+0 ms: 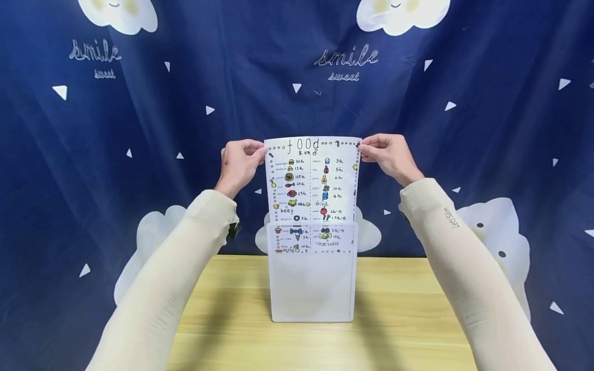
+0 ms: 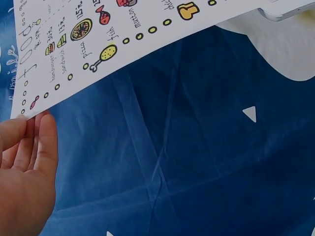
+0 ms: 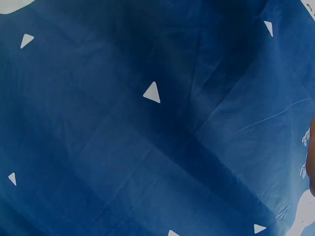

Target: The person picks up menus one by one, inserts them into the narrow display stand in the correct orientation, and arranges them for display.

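— White paper, is it, between those fingertips?

— Yes. The left hand (image 1: 238,166) and right hand (image 1: 389,155) each pinch a top corner of the white illustrated "food" sheet (image 1: 312,180).

— And its bottom?

— Blurred inside the translucent plastic sleeve (image 1: 312,281) standing upright on the wooden table (image 1: 403,319). The right wrist view shows only blue cloth (image 3: 147,147).

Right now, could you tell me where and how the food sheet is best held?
By its two top corners, one from each side: the food sheet stands upright, its lower part inside the translucent holder. The left hand and right hand pinch it there.
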